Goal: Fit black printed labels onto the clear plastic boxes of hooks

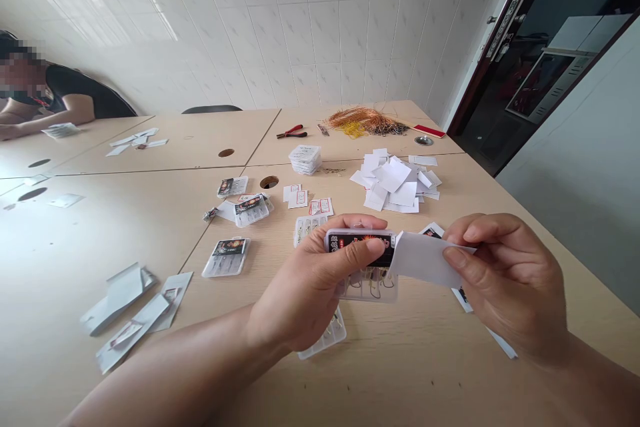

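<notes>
Tabletop [450,373] is running wide and pale, with loose packs and a paper pile [397,183] sitting further back, so the near edge is staying fairly open. Left hand [313,283] is gripping a clear box [367,260], thumb over its black label. Right hand [505,273] fingers are pinching a white slip [425,260] touching the box's right end.
</notes>
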The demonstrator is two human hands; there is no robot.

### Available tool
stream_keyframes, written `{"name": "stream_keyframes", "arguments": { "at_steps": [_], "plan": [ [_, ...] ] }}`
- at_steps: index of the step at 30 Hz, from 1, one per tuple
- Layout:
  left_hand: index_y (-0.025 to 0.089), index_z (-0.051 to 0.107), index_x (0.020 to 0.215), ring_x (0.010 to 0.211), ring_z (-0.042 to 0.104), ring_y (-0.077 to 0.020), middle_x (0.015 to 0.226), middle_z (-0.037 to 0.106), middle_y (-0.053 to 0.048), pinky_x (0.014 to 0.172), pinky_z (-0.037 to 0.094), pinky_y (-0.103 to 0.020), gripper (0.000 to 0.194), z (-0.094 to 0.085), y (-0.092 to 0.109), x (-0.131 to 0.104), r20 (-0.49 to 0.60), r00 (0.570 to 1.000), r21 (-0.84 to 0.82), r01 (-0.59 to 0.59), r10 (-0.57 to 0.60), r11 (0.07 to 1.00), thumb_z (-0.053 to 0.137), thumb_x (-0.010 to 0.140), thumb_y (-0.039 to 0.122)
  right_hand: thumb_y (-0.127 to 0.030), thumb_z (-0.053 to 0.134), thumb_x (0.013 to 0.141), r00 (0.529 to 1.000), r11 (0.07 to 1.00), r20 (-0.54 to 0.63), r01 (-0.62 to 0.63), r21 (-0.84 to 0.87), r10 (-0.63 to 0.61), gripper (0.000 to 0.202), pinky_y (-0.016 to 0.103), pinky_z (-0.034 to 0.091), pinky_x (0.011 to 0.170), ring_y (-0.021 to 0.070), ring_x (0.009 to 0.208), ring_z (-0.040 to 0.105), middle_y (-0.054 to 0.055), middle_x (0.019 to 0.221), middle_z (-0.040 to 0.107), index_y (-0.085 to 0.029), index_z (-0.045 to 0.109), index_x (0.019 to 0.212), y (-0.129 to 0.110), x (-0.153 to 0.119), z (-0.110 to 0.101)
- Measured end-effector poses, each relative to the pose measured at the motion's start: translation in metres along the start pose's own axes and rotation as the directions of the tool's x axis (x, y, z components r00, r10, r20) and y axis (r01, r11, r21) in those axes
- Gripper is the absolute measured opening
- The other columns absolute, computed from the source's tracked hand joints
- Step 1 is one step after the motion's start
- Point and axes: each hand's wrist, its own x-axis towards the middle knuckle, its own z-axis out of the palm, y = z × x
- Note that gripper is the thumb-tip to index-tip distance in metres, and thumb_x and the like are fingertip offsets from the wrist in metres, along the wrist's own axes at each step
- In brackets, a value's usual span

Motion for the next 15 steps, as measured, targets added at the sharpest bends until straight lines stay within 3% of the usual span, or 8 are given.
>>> {"name": "stream_keyframes", "arguments": {
  "at_steps": [15],
  "plan": [
    [0.018,0.077,0.085,0.068,0.065,-0.0112,0.074,0.071,0.000,0.059,0.051,-0.019,0.022,0.0006,0.0005,-0.0003,-0.042,0.999,-0.018,0.009,-0.009,1.000,0.091,0.069,0.022,-0.022,0.076,0.085,1.000,1.000,-0.011,0.007,-0.021,-0.007,0.012,0.022,0.054,0.054,0.0132,0.067,0.061,-0.001,0.080,0.065,-0.030,0.067,0.088,0.0000,0.0013,-0.0024]
  ]
}}
